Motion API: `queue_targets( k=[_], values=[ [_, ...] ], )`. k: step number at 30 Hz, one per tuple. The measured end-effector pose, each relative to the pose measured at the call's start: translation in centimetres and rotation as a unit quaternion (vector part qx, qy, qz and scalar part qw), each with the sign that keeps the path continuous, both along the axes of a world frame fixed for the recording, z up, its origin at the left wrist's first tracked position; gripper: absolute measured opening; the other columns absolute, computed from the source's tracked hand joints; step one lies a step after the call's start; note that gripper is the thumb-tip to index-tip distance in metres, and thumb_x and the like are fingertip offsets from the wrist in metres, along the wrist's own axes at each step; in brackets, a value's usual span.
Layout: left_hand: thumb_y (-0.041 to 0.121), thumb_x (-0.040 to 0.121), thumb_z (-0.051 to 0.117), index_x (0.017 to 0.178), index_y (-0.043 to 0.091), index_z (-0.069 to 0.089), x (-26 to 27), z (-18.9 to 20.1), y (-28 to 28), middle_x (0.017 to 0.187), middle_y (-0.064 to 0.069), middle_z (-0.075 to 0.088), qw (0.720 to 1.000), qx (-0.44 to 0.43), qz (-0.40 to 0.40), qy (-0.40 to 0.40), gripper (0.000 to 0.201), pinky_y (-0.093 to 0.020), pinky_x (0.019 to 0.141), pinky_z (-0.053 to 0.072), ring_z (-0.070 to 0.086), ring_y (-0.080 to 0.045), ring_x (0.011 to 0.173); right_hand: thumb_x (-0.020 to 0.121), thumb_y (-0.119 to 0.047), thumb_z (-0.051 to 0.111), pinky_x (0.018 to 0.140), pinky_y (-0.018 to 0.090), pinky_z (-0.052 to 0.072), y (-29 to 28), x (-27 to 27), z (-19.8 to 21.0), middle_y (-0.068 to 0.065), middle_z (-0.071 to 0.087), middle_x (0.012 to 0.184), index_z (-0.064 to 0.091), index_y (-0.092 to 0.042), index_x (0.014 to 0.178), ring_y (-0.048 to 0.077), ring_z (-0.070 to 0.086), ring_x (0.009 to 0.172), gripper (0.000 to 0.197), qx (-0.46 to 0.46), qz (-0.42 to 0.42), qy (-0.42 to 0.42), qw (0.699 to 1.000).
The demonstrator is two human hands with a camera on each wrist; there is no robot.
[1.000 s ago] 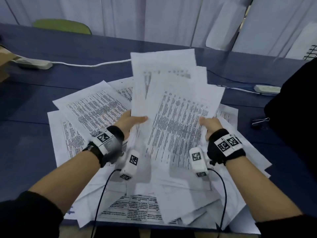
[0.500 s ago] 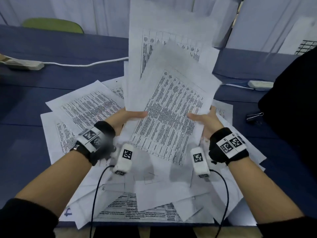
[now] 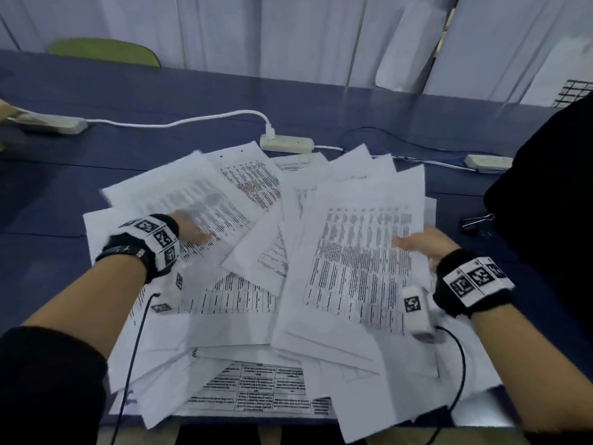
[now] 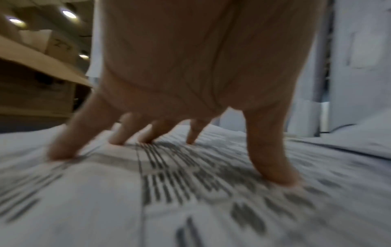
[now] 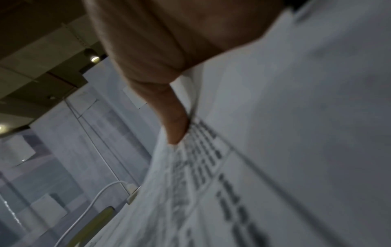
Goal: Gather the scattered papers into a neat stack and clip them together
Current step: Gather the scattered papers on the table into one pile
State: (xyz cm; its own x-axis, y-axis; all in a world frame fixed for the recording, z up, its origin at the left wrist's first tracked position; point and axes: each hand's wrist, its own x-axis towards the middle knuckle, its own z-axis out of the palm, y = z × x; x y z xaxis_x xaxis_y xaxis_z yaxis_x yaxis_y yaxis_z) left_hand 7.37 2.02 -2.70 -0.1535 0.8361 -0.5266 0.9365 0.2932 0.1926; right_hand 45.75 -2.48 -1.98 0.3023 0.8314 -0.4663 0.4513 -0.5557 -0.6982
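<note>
A dark blue table (image 3: 80, 175) runs under pale hanging curtains (image 3: 288, 36), with the green back of a chair (image 3: 106, 51) showing past its far edge on the left. At the far left lies a beige power strip (image 3: 48, 123), its white cable (image 3: 179, 122) running right to a second white power strip (image 3: 286, 143) just behind the paper pile. The scattered papers (image 3: 244, 319) cover the near middle of the table in a loose overlapping fan, printed sheets lying at many angles, some hanging over the near edge. The left hand (image 3: 189, 228) is spread out and released, its fingertips (image 4: 61, 150) and thumb pressing down flat on a printed sheet (image 3: 205, 203) on the left of the pile; the left wrist view shows all five digits splayed on the text. To the right, the right hand (image 3: 423, 245) grasps a bundle of sheets (image 3: 362, 264) by its right edge, thumb (image 5: 175, 127) on the printed top face and the other fingers hidden beneath; the bundle is tilted, overlapping the rest of the pile. Further right a black binder clip (image 3: 475, 221) lies on the bare table, apart from the papers, beside a large black shape (image 3: 545, 203) that I cannot identify. A third power strip (image 3: 487, 162) sits behind it.
</note>
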Motion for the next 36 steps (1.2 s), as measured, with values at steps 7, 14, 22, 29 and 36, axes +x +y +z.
queue_targets(
  k=[7,14,22,29,36],
  values=[
    [0.031,0.067,0.08,0.15,0.017,-0.003,1.6,-1.2,1.1,0.158,-0.016,0.004,0.997,0.035,-0.068,0.032,0.118,-0.047,0.118,0.018,0.014,-0.035,0.145,0.061,-0.057,0.074,0.107,0.047,0.039,4.3,0.4,-1.5,0.014,0.037,0.148,0.028,-0.005,0.143,0.03,0.043,0.131,0.108,0.039,0.076,-0.01,0.996],
    [0.039,0.056,0.085,0.147,0.004,-0.013,-2.0,-1.8,2.8,0.155,-0.022,0.015,0.985,0.037,0.165,0.02,0.138,-0.052,0.114,0.026,0.021,-0.04,0.142,0.091,-0.019,0.055,0.1,0.036,0.037,2.2,-0.7,0.8,0.02,0.04,0.144,0.034,0.003,0.138,0.034,0.039,0.131,0.056,-0.012,0.057,-0.12,0.991],
    [0.018,0.076,0.075,0.135,-0.007,0.041,-4.4,-0.4,2.7,0.139,-0.024,0.047,0.983,0.085,0.16,-0.011,0.072,-0.043,0.108,0.037,0.047,-0.037,0.127,0.091,-0.005,0.052,0.083,0.025,0.036,1.0,2.1,2.6,0.016,0.053,0.124,0.049,0.003,0.127,0.03,0.05,0.119,0.037,0.029,0.067,-0.081,0.994],
    [0.028,0.09,0.056,0.14,-0.009,0.03,-6.4,0.9,1.5,0.149,-0.024,0.031,0.986,0.083,0.147,0.004,0.068,-0.038,0.109,0.03,0.033,-0.037,0.137,0.089,-0.006,0.055,0.075,0.023,0.037,1.5,2.8,5.0,0.02,0.058,0.118,0.053,0.003,0.119,0.02,0.051,0.096,0.031,0.156,-0.011,-0.077,0.985],
    [0.024,0.089,0.059,0.141,-0.004,0.032,-6.4,0.3,1.0,0.153,-0.019,0.026,0.985,0.064,0.152,-0.042,0.065,-0.037,0.112,0.025,0.027,-0.032,0.141,0.087,-0.01,0.058,0.067,0.03,0.045,3.5,-2.4,3.0,0.012,0.062,0.082,0.054,0.004,0.102,0.017,0.06,0.067,0.021,0.029,0.24,-0.209,0.947]
  ],
)
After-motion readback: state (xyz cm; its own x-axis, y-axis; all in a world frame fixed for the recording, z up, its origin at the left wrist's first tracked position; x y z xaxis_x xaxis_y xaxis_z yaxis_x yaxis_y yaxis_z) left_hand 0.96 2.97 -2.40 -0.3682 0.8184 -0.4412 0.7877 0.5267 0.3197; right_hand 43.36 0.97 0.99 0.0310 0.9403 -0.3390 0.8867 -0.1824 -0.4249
